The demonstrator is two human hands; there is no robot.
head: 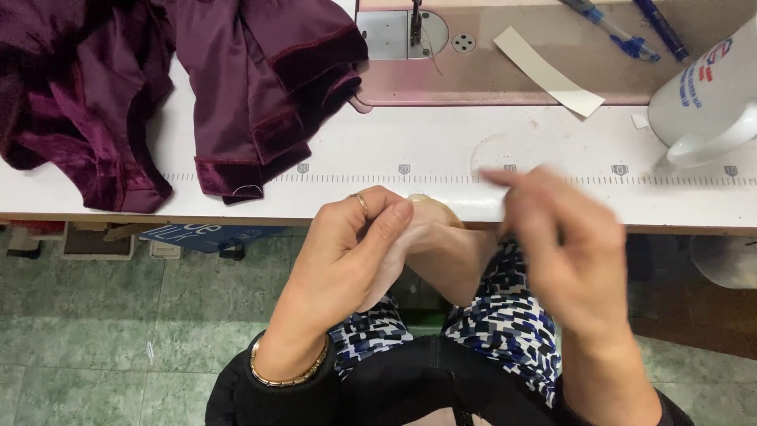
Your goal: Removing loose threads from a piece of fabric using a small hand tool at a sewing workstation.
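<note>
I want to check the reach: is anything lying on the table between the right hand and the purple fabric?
Nothing visible lies on the white table between the right hand and the purple fabric; the left hand hovers below the table edge, off that line.

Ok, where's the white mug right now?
In the head view, the white mug lies tipped at the table's far right edge, beside the sewing machine bed, just right of the pale paper strip.

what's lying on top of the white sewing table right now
On the white sewing table: a heap of purple velvet fabric at left, the pinkish sewing machine bed with a pale paper strip and two blue pens, and a white mug. Whatever the fabric covers is hidden.
</note>
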